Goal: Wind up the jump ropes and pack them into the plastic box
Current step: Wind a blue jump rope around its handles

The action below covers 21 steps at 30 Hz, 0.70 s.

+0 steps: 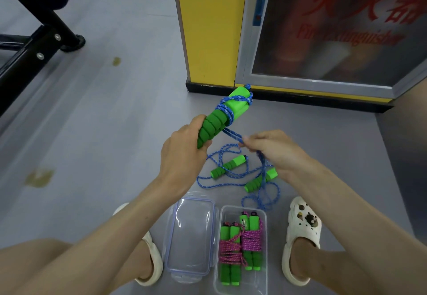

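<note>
My left hand (182,153) grips a pair of green jump-rope handles (216,121), held up over the floor with a few turns of blue rope (227,110) round them. My right hand (272,149) pinches the same blue rope just right of the handles. Another blue rope with two green handles (228,166) lies loose on the floor below my hands. The clear plastic box (263,216) stands between my feet and holds two wound pink ropes with green handles (240,246).
The box's clear lid (191,234) lies on the floor left of the box. A yellow pillar (208,29) and a glass-fronted fire extinguisher cabinet (335,29) stand ahead. A black metal frame (34,47) is at the far left. My white shoes flank the box.
</note>
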Available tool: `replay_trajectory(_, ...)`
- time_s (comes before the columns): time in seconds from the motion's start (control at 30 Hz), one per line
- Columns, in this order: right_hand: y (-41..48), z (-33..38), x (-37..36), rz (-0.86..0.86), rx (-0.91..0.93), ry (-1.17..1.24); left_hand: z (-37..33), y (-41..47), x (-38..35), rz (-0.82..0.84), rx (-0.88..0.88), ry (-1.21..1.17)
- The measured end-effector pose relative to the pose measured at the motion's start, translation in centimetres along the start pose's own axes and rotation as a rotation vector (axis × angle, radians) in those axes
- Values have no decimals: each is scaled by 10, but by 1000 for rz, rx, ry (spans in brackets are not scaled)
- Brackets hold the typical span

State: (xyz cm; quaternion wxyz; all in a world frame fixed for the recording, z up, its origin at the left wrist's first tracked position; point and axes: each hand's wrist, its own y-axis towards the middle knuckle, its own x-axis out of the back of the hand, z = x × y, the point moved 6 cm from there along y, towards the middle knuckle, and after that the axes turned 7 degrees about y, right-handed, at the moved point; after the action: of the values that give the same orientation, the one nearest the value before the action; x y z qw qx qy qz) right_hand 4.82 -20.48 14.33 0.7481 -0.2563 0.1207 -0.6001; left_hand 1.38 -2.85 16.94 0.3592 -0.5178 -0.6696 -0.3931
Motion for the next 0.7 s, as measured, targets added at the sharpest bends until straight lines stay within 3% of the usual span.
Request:
replay_trajectory(0.07,0,-7,-6,88,-142,371,-3,-2,2,-43,-62,108)
replay_trajectory(0.1,0,-9,-8,114,-162,417,-5,-2,1,-54,-89,153)
replay_trajectory(0.3,-3,-2,-14,189,-106,340,-12,-5,0,-72,-158,343)
replay_trajectory(0.7,-4,0,-31,217,-144,432,-24,-7,0,-168,-303,608)
